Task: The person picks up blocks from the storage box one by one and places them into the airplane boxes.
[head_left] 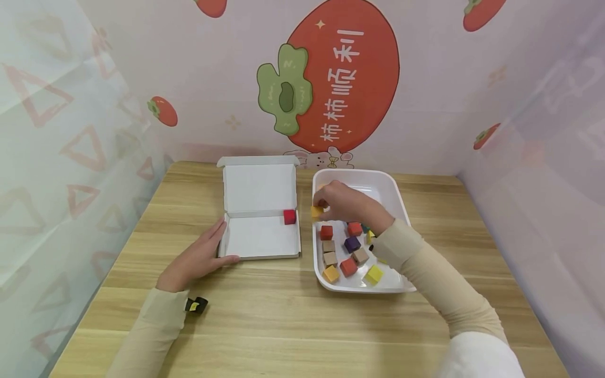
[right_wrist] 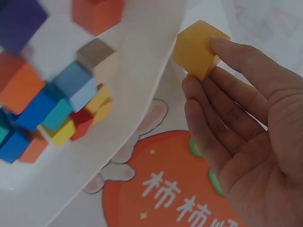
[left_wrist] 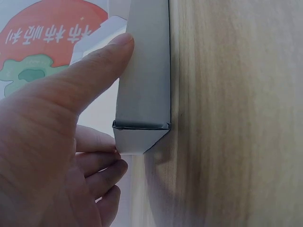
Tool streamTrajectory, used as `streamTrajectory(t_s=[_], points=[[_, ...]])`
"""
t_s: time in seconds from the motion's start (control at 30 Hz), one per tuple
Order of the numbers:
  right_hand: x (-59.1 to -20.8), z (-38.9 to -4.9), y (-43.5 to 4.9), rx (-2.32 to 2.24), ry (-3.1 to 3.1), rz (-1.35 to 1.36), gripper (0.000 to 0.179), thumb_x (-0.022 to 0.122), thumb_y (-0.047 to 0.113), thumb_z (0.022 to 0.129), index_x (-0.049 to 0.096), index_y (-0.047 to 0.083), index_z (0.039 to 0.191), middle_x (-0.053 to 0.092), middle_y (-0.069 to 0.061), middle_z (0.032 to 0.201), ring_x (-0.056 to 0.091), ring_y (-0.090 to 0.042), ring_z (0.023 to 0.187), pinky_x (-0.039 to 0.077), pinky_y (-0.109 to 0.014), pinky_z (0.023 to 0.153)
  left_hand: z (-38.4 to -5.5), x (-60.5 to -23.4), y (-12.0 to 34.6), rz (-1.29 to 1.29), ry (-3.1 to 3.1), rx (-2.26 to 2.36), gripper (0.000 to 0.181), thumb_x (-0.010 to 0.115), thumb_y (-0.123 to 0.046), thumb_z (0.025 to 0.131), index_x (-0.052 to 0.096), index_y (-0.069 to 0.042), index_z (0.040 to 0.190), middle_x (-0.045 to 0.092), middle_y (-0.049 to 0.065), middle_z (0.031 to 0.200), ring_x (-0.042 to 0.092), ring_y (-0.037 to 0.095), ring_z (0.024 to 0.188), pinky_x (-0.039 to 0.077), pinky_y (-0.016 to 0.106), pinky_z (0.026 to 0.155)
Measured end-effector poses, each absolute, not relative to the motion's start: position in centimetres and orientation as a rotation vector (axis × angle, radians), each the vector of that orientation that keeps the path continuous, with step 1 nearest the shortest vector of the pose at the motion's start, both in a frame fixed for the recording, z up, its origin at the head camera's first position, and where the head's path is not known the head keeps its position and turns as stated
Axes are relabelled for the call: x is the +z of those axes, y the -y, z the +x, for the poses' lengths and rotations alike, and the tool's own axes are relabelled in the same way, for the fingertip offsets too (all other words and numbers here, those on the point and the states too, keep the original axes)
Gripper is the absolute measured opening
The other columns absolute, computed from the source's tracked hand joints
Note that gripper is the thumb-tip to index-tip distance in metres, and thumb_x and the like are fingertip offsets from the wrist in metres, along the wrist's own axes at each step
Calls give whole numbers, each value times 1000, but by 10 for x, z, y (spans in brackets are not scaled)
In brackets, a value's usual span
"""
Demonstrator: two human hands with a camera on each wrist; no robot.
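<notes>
A shallow white cardboard box (head_left: 260, 239) with its lid folded back lies left of centre, a red cube (head_left: 289, 217) in its back right corner. My left hand (head_left: 200, 256) rests against the box's near left corner, thumb along the front wall (left_wrist: 147, 71) and fingers beside the left side. Over the left rim of a white plastic tub (head_left: 317, 252), my right hand (head_left: 347, 202) pinches a yellow-orange cube (right_wrist: 199, 49) between thumb and fingertips. Wooden cubes lie in the tub, among them a purple cube (head_left: 352, 244) and a yellow cube (head_left: 374, 274).
Behind the wooden table (head_left: 264, 325) hangs a backdrop printed with a big persimmon (head_left: 350, 73). A small black object (head_left: 196, 305) shows by the left cuff. Blue cubes (right_wrist: 42, 111) and other colours lie heaped in the tub, partly hidden by the right arm in the head view.
</notes>
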State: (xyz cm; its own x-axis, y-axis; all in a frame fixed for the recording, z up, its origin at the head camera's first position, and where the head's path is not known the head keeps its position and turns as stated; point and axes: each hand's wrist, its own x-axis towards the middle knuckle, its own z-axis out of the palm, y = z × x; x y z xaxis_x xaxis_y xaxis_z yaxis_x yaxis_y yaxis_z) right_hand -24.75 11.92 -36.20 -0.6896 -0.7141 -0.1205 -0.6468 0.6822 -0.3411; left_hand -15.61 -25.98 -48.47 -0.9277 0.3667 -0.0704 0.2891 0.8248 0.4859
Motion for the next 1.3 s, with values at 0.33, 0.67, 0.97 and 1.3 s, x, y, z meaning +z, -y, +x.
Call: streamTrajectory(t_s=[0.33,0.67,0.97,1.3], points=[[-362,-253,-72,-444,-2582,-1118,27,86,20,91,82,10,115,81,-4,106,69,-18,90,63,-26,90,-157,-487,261,518,-2857,727,113,76,-55,94,16,10,165,14,27,175,23,49,160,27,64,128],[-382,-257,-56,-375,-2542,-1113,31,84,22,93,80,12,122,79,-1,109,67,-16,92,62,-22,90,-156,-486,261,526,-2861,725,111,77,-53,94,19,11,164,15,28,175,22,49,160,26,65,128],[-397,-259,-52,-352,-2557,-1061,30,84,21,92,80,14,121,79,0,108,67,-14,90,62,-23,89,-156,-487,262,529,-2875,710,110,76,-53,94,20,11,163,16,28,175,24,49,159,27,64,127],[-414,-262,-50,-280,-2596,-1056,29,84,24,93,81,14,119,80,-1,108,66,-15,90,61,-24,92,-156,-489,262,522,-2873,714,111,76,-55,94,18,10,164,15,27,175,22,49,160,27,64,128]])
